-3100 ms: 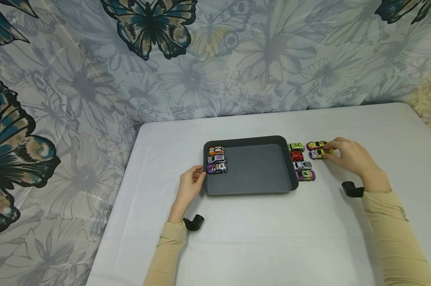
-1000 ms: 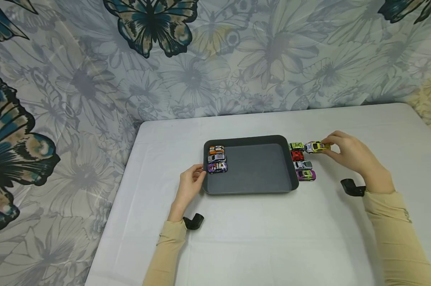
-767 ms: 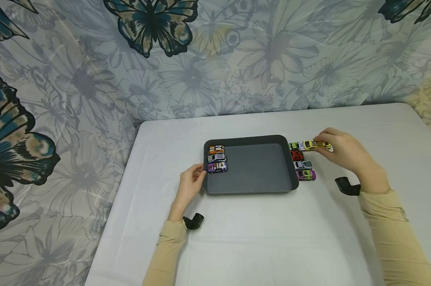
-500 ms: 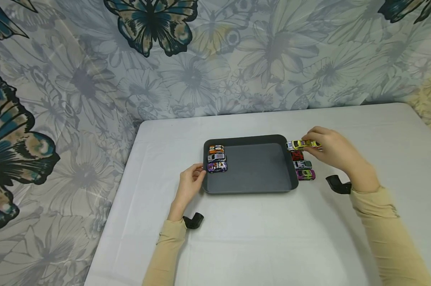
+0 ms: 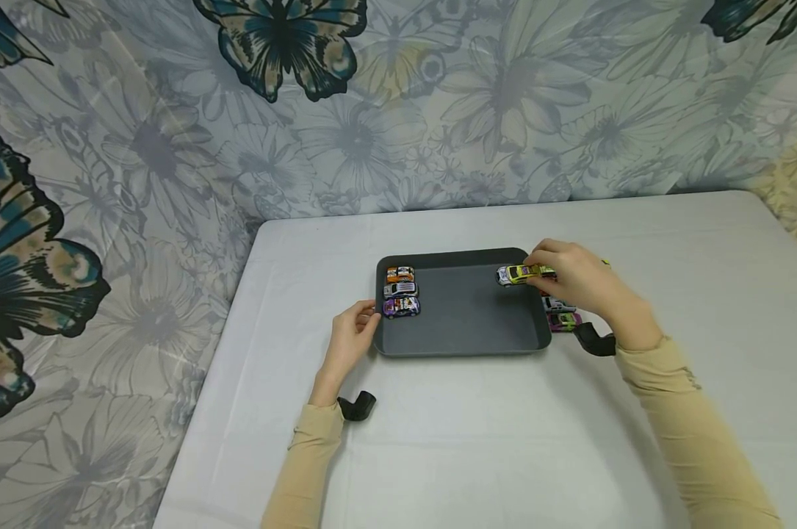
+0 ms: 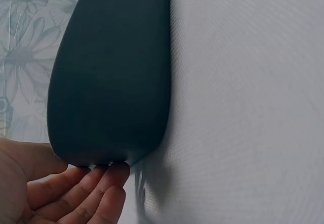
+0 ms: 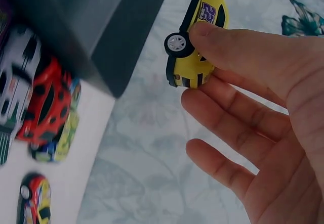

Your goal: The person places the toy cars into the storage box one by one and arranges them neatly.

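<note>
Right hand (image 5: 575, 275) grip pinches yellow toy car (image 5: 517, 275), held above right end of dark tray (image 5: 464, 316). Left hand (image 5: 350, 336) grip holds tray's left end. Three cars (image 5: 400, 289) inside; others (image 5: 563, 321) (partly hidden) on tabletop (image 5: 477, 441), just right of tray.

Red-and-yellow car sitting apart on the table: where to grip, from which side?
Probably mid-body, pinched across its long sides from above: in the right wrist view, the red-and-yellow car seems upright, with bare table along both flanks and a gap to the green car.
</note>
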`<state>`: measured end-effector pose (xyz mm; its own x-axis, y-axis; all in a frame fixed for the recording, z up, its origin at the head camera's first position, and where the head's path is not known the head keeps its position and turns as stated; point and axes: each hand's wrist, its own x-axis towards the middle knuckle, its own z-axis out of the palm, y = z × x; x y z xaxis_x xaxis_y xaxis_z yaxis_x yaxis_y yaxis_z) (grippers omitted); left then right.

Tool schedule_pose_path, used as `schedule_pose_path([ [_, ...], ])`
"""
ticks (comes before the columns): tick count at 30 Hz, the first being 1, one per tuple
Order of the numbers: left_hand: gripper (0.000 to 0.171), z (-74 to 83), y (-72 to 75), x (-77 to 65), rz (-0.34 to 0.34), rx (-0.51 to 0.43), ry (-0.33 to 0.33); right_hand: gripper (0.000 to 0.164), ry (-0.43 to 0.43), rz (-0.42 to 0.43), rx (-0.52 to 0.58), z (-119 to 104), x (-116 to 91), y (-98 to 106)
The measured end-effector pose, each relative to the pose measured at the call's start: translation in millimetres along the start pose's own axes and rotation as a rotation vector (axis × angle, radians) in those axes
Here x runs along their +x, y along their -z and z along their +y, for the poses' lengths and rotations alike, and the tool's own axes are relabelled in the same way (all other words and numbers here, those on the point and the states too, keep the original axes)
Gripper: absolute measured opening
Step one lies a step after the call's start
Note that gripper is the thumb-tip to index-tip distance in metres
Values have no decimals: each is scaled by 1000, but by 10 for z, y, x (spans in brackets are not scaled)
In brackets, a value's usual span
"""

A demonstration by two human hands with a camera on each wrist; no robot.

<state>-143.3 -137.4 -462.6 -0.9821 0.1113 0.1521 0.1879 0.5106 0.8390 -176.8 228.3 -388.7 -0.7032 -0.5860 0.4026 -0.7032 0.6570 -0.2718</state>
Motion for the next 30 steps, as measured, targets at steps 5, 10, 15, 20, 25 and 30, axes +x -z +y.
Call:
schedule_pose_path([
  [5,26,2,4,2,-1,-2,4,23,8,-45,12,-57,79,-100],
  [10,26,-3,4,3,-3,3,0,21,0,-103,33,-133,169,-191],
  [15,26,-14,1,4,-2,6,0,20,6,-144,60,-238,261,-270],
  [20,26,-20,1,6,-4,11,2,19,28,-177,74,-337,347,-373],
  [25,25,-17,-1,8,-1,15,-1,18,66,-203,62,-427,434,-465],
  [30,25,-14,-2,3,1,13,3,19,75,-246,54,-507,500,-539],
])
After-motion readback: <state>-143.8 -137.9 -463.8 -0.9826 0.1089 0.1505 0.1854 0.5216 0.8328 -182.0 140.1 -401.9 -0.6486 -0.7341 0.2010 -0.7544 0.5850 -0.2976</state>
